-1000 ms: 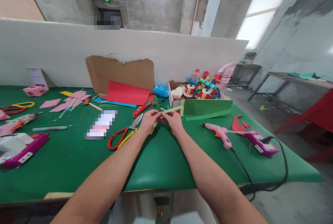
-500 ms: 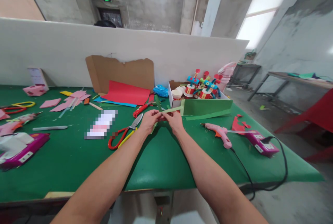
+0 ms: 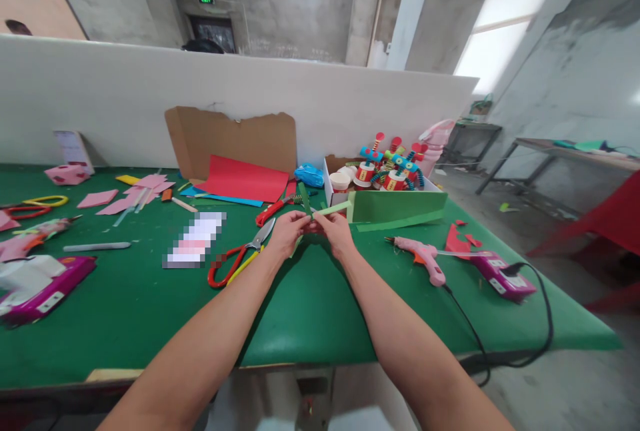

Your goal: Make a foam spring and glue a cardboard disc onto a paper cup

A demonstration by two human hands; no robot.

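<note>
My left hand (image 3: 289,233) and my right hand (image 3: 334,229) meet fingertip to fingertip above the green table. Both pinch green paper strips (image 3: 306,199) where the strips cross. One darker strip stands up from between the fingers, and a lighter one (image 3: 336,209) runs off to the right over my right hand. The exact fold is hidden behind my fingers. Just left of my left hand lie scissors (image 3: 242,254) with red and yellow handles. Red-handled pliers (image 3: 273,212) rest beyond it. A green sheet of paper (image 3: 397,209) stands behind my right hand.
A box (image 3: 327,181) of paper-cup figures stands at the back. To the right lie a pink glue gun (image 3: 420,254) and a purple power strip (image 3: 503,276) with a black cable. Red paper (image 3: 245,181), cardboard (image 3: 230,134) and pink scraps (image 3: 97,199) lie back and left.
Both hands stay in nearly the same place, still pinching the strips. The lighter strip's free end has shifted slightly. A head now shows over the partition at far left.
</note>
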